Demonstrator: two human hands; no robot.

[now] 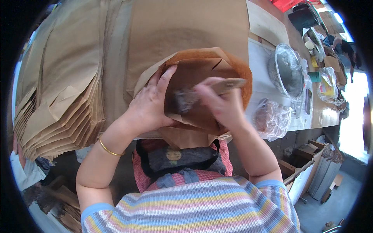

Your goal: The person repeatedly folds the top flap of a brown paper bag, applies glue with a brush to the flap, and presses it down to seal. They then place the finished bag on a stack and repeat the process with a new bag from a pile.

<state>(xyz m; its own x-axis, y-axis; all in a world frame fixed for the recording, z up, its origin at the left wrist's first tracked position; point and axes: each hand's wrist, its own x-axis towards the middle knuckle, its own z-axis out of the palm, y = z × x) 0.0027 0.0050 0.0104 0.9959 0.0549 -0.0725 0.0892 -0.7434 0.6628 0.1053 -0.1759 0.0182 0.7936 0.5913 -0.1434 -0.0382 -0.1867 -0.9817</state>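
My left hand holds the left side of a brown paper bag whose end is spread into a rounded opening. Its fingers reach over the inner edge, and the thumb lies lower, on a fold. In my right hand is a flat brush with a pale wooden handle, smeared by motion. The dark bristles hang over the dark brown inside of the opening, to the left of that hand; whether they touch the paper I cannot tell. An orange-brown band shows along the far right rim.
Fanned stacks of folded brown bags fill the left of the table. Large brown sheets lie beyond my hands. To the right stand a metal basin and a clear plastic bag. Wooden boxes sit below the table at right.
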